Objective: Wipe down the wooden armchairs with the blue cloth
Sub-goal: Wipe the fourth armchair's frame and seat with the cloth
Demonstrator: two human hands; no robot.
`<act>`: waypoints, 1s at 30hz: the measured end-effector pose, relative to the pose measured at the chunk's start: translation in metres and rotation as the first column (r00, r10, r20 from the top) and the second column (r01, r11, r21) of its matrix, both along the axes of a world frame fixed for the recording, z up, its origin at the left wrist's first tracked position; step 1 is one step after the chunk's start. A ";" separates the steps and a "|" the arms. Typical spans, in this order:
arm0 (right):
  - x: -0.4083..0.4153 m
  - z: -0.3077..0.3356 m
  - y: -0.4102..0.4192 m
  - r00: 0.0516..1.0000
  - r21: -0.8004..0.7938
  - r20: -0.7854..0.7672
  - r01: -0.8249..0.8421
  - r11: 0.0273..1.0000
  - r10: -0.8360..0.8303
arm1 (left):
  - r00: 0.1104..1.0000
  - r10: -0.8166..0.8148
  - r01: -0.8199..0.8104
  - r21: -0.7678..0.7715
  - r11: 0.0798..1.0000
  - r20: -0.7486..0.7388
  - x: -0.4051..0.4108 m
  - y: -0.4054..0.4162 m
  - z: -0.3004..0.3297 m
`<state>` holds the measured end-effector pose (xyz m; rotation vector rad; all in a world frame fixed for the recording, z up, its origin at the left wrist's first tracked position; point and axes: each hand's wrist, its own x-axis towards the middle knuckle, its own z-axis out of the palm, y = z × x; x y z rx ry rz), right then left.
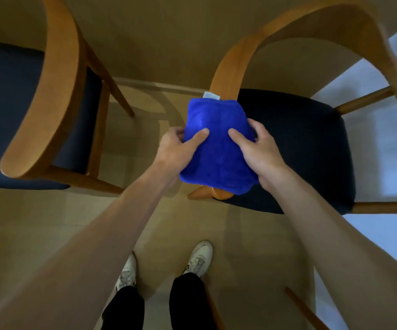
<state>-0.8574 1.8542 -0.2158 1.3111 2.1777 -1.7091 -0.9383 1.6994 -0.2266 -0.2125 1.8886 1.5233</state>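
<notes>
A folded blue cloth [217,148] with a small white tag lies over the left armrest of the right wooden armchair [307,27]. My left hand [178,148] grips the cloth's left edge, thumb on top. My right hand [257,148] grips its right edge, thumb on top as well. The tip of the armrest pokes out under the cloth's near edge. A second wooden armchair [50,91] stands to the left. Both chairs have dark navy seat cushions.
A narrow strip of beige floor [145,129] runs between the two chairs. My feet in white sneakers [200,256] stand just before the right chair. A pale wall and baseboard [159,85] lie behind the chairs.
</notes>
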 end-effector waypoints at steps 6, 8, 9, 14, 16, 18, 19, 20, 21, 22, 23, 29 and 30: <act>-0.011 0.024 -0.012 0.964 0.222 -0.011 -0.255 0.941 0.264 | 0.986 -0.131 0.156 0.295 0.943 -0.104 -0.007 -0.043 0.029; -0.025 0.037 -0.027 0.941 0.186 -0.023 -0.328 0.926 0.338 | 0.975 -0.152 0.197 0.310 0.930 -0.165 -0.010 -0.069 0.045; -0.033 0.041 -0.038 0.931 0.148 -0.040 -0.354 0.924 0.363 | 0.969 -0.142 0.196 0.273 0.942 -0.203 -0.013 -0.084 0.053; -0.086 0.048 -0.116 0.891 0.120 -0.126 -0.423 0.898 0.437 | 0.888 -0.106 0.082 -0.073 0.994 -0.447 -0.053 -0.173 0.090; -0.108 0.051 -0.151 0.854 0.216 -0.158 -0.459 0.862 0.495 | 0.889 -0.128 0.071 -0.144 0.987 -0.440 -0.070 -0.209 0.104; -0.125 0.057 -0.183 0.822 0.249 -0.177 -0.495 0.832 0.542 | 0.871 -0.162 0.070 -0.209 0.975 -0.464 -0.082 -0.241 0.119; -0.131 0.060 -0.198 0.812 0.219 -0.210 -0.503 0.836 0.544 | 0.852 -0.163 0.043 -0.243 0.969 -0.498 -0.086 -0.256 0.127; -0.137 0.066 -0.213 0.809 0.179 -0.249 -0.501 0.846 0.532 | 0.828 -0.154 -0.002 -0.277 0.961 -0.539 -0.090 -0.269 0.134; -0.143 0.072 -0.226 0.808 0.148 -0.287 -0.494 0.857 0.515 | 0.801 -0.136 -0.061 -0.305 0.950 -0.584 -0.093 -0.282 0.141; -0.150 0.078 -0.239 0.804 0.132 -0.322 -0.484 0.865 0.499 | 0.765 -0.122 -0.125 -0.331 0.935 -0.633 -0.095 -0.293 0.148; -0.156 0.083 -0.251 0.799 0.127 -0.353 -0.474 0.871 0.486 | 0.721 -0.121 -0.185 -0.358 0.915 -0.682 -0.097 -0.303 0.153; -0.178 0.080 -0.292 0.854 0.132 -0.348 -0.364 0.922 0.387 | 0.579 -0.205 -0.399 -0.494 0.773 -0.789 -0.099 -0.323 0.137; -0.178 0.072 -0.287 0.888 0.119 -0.308 -0.321 0.940 0.342 | 0.636 -0.207 -0.365 -0.525 0.769 -0.744 -0.102 -0.320 0.127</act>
